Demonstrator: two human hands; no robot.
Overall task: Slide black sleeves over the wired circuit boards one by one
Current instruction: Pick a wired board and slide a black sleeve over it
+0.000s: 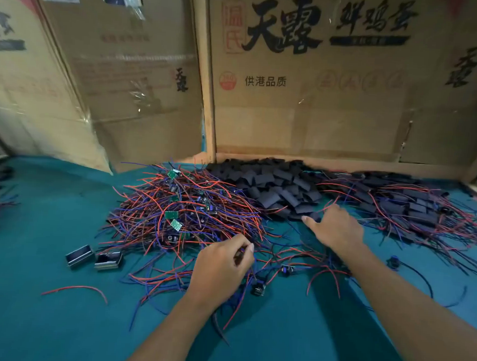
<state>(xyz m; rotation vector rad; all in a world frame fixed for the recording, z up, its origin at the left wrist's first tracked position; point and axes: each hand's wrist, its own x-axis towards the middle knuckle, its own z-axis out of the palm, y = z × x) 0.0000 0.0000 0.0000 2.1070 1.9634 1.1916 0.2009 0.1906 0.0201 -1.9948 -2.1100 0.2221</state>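
Black sleeves lie heaped at the back of the teal surface, so my right hand reaches there, fingers loose, holding nothing yet. My left hand keeps a narrow grip pinched on wires beside the tangled pile of boards, readying one for sleeving.

On the teal table, a tangled heap of wired circuit boards with red and blue leads fills the centre of the frame, a pile of black sleeves lies just right of it against the cardboard boxes, and sleeved boards spread toward the right edge. The left hand, at lower centre, pinches something small and dark, probably a board, at the heap's near edge. The right hand rests with fingers spread at the near edge of the sleeve pile.
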